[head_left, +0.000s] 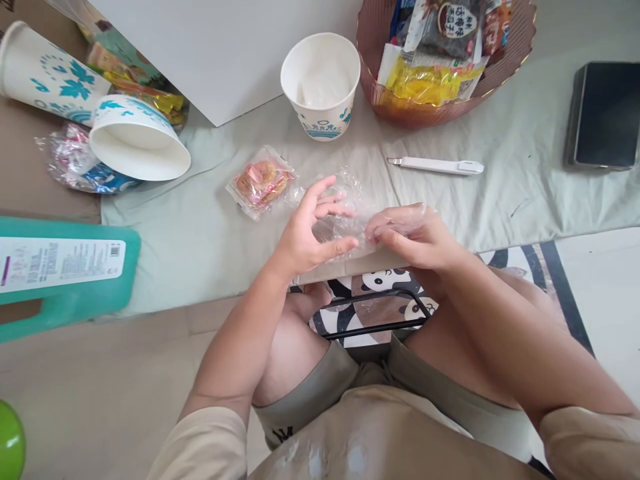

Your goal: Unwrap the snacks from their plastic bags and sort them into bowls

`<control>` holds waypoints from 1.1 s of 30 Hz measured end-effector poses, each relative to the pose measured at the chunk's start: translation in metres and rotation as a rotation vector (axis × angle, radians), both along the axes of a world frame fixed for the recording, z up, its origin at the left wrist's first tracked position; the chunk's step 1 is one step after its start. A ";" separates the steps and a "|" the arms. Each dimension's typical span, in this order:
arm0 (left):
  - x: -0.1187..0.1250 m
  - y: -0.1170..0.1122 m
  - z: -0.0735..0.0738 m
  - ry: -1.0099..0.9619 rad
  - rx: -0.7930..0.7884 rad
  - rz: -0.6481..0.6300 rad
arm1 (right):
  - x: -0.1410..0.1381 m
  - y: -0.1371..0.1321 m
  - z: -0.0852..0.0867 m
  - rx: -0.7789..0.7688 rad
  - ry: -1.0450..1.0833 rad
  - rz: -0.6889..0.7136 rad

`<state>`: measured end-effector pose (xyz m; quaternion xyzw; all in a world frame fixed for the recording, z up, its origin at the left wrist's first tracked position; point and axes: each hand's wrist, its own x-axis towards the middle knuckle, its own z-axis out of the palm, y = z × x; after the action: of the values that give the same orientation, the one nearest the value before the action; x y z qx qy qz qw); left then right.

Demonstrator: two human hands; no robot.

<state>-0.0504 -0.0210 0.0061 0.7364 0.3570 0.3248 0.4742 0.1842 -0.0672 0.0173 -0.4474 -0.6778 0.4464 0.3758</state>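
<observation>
The right grip (pixel 425 243) pinches a clear plastic bag (pixel 364 223), and a wrapped snack (pixel 263 180) lies beyond the spread left grip (pixel 306 237).

The dark packet (pixel 453 43) in the bowl (pixel 417 115) bears characters reading 话梅味西瓜子. On the teal container (pixel 131 267), the white label (pixel 60 263) carries a barcode (pixel 115 249) and print too small to read.

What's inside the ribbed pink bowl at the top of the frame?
A yellow packet nearest, a dark packet beyond it, a reddish-brown packet at right and part of a blue packet at left. They hide the bottom of the bowl; whatever lies beneath them cannot be seen.
</observation>
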 end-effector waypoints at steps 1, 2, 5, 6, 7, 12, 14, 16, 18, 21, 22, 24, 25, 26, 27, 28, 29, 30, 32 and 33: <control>0.002 0.000 -0.001 -0.015 -0.069 0.029 | -0.001 0.002 -0.001 -0.006 0.011 -0.025; 0.003 -0.001 -0.002 -0.038 -0.134 0.057 | -0.003 0.004 -0.003 -0.013 0.023 -0.050; 0.004 0.001 -0.003 -0.124 -0.233 0.145 | -0.007 0.011 -0.008 -0.062 0.048 -0.113; 0.003 0.002 -0.002 -0.148 -0.240 0.172 | -0.008 0.013 -0.009 -0.083 0.049 -0.138; 0.002 0.002 -0.002 -0.168 -0.242 0.192 | -0.009 0.015 -0.011 -0.103 0.046 -0.168; -0.002 0.006 -0.004 -0.190 -0.265 0.262 | -0.007 0.020 -0.017 -0.093 0.031 -0.315; -0.004 0.007 -0.005 -0.185 -0.292 0.309 | -0.006 0.022 -0.021 -0.081 0.042 -0.318; -0.008 0.008 -0.007 -0.175 -0.293 0.332 | -0.005 0.023 -0.025 -0.071 0.037 -0.302; -0.011 0.008 -0.009 -0.165 -0.278 0.294 | -0.006 0.023 -0.027 -0.054 0.017 -0.307; -0.014 0.005 -0.011 -0.150 -0.298 0.161 | -0.008 0.024 -0.026 -0.023 -0.014 -0.372; -0.014 0.004 -0.011 -0.137 -0.319 0.122 | -0.008 0.024 -0.025 -0.017 -0.024 -0.395; -0.012 0.000 -0.008 -0.092 -0.373 0.068 | -0.007 0.025 -0.023 -0.008 -0.053 -0.434; -0.012 -0.002 -0.006 -0.065 -0.403 0.056 | -0.007 0.025 -0.023 -0.001 -0.073 -0.447; -0.011 -0.003 -0.003 -0.038 -0.428 0.053 | -0.006 0.026 -0.023 0.011 -0.096 -0.459; -0.011 -0.004 -0.001 -0.012 -0.445 0.055 | -0.005 0.027 -0.023 0.028 -0.121 -0.468; -0.011 -0.005 0.002 0.009 -0.457 0.057 | -0.004 0.028 -0.023 0.046 -0.148 -0.473; -0.010 -0.005 0.003 0.029 -0.468 0.055 | -0.003 0.029 -0.023 0.063 -0.176 -0.473; -0.010 -0.005 0.005 0.046 -0.481 0.051 | -0.003 0.030 -0.023 0.078 -0.202 -0.469; -0.010 -0.005 0.005 0.067 -0.506 0.048 | -0.002 0.031 -0.023 0.089 -0.243 -0.454; -0.009 -0.005 0.004 0.064 -0.505 0.060 | -0.002 0.032 -0.022 0.087 -0.259 -0.448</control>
<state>-0.0594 -0.0259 0.0102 0.5934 0.4633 0.2159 0.6217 0.1821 -0.0356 -0.0048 -0.6232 -0.6228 0.2612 0.3943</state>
